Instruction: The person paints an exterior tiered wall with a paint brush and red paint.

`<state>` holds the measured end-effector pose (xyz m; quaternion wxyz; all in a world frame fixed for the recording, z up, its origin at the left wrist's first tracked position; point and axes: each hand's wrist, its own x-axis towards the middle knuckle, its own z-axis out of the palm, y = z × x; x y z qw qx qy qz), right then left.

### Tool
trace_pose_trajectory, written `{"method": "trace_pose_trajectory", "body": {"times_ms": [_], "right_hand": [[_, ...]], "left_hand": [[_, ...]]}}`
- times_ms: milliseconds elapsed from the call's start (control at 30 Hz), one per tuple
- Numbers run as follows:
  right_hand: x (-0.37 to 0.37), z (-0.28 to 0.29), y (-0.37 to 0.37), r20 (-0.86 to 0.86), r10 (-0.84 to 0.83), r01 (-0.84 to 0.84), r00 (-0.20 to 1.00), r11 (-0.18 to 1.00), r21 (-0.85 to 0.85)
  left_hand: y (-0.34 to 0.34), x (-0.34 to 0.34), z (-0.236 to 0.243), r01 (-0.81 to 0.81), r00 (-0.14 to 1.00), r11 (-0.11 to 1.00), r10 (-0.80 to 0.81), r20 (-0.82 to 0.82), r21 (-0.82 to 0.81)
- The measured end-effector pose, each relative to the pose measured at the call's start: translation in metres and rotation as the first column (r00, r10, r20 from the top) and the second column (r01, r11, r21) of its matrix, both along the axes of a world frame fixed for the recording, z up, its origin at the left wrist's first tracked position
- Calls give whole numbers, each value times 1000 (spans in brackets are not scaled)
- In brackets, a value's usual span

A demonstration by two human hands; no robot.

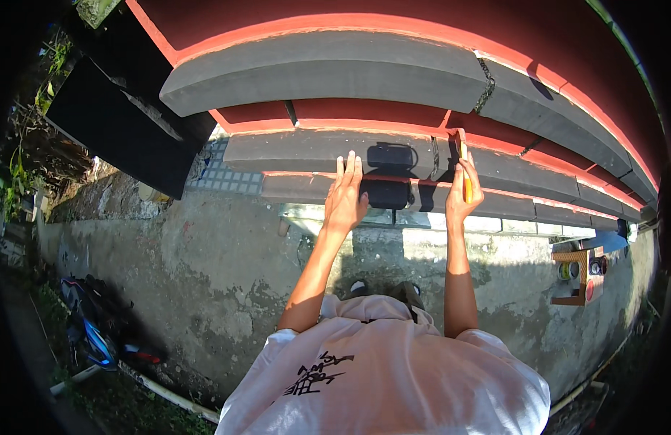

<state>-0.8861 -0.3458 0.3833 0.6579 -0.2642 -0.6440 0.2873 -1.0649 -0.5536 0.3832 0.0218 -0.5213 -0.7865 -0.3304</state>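
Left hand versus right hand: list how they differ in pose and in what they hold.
The left hand lies flat and open on the grey ledge, fingers spread upward, holding nothing; the right hand is curled shut on a yellow-handled tool. The left hand sits beside the black box; the right hand works farther right, at a joint in the ledge. Both are raised against the same red and grey wall.

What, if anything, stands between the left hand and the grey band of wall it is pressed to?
Nothing visible. The left hand lies flat with its fingers right on the grey band. The right hand holds a yellow-handled tool against the wall nearby.
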Motion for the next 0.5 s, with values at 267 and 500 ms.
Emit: {"method": "trace_pose_trajectory", "body": {"times_ms": [267, 500], "right_hand": [[-39, 2, -42, 71, 48, -39, 996, 992, -122], [-57, -3, -50, 88, 340, -338, 936, 941, -32]], "left_hand": [[3, 5, 7, -26, 997, 1000, 26, 71, -3], [2, 5, 3, -52, 997, 999, 51, 57, 13]]}}
